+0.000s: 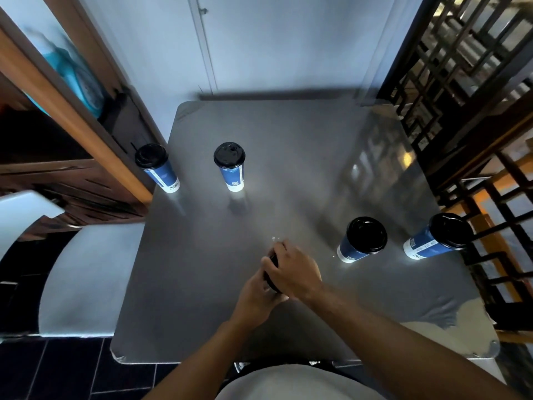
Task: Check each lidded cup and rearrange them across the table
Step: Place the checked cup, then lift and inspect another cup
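Both hands' grip (left hand (256,295), right hand (291,269)) encloses a mid-table lidded cup (272,274).

Four lidded cups (230,166): blue sleeves, white bases, black lids. Table (288,157): glossy grey. Chair (86,272) at left of frame: white. Lattice screen (450,82) at upper right: dark brown. Floor tiles (57,370) at lower left: dark navy.

Grey table (288,145) w/ glare, pale wall (274,39), dark lattice screen (461,67) (right), wood shelving (57,116) left
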The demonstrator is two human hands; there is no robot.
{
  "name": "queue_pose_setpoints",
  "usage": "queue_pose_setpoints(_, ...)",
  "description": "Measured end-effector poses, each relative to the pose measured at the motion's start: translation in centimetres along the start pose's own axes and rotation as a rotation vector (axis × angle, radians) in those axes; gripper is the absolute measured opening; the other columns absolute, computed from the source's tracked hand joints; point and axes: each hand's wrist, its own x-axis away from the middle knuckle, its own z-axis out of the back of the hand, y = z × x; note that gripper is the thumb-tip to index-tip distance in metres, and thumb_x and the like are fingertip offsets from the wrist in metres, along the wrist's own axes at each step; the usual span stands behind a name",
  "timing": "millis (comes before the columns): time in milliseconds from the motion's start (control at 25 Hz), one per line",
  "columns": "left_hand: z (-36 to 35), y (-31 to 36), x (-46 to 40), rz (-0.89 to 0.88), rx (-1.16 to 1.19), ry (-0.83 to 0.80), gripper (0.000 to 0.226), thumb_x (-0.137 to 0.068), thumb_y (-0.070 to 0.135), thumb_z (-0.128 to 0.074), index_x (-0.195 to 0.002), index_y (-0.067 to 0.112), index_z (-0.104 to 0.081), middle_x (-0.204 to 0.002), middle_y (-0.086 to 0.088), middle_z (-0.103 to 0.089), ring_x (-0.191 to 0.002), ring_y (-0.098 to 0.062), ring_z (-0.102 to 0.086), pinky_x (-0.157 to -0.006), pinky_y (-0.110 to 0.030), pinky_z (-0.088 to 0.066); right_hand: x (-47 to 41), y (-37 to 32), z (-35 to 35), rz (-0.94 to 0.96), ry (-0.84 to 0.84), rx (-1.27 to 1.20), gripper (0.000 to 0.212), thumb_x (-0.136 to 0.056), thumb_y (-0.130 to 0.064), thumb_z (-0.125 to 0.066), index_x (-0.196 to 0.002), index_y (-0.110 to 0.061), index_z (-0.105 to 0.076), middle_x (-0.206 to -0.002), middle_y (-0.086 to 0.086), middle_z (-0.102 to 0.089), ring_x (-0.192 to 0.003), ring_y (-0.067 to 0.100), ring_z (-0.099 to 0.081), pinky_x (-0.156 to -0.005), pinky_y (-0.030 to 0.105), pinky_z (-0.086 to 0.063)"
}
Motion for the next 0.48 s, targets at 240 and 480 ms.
queue_pose_setpoints(240,-0.1,-0.5,-0.5,0.037,0.106,0.009,0.053,-0.065,0.032,-0.087,-0.11,0.041,-0.062,-0.101,0.024,-0.076,-0.096,0.004,-0.071,-0.083,-0.022,-0.058,-1.0,3.4,1.6,0.097,-0.089,-0.344,0.03,-0.095,-0.017,-0.046,-0.117,-0.02,-0.066,-0.12,0.005,-0.061,-0.112,0.02,-0.057,-0.097,0.028,-0.042)
queue_pose_setpoints(480,1.0,0.7,-0.3,0.127,0.358,-0.03,0.063,-0.067,0.033,-0.082,-0.125,0.02,-0.061,-0.12,-0.008,-0.073,-0.106,-0.022,-0.073,-0.09,-0.039,-0.06,-1.1,4.2,1.8,-0.046,-0.069,-0.866,0.032,-0.09,-0.041,-0.049,-0.107,-0.024,-0.07,-0.115,0.012,-0.067,-0.109,0.027,-0.063,-0.097,0.042,-0.049)
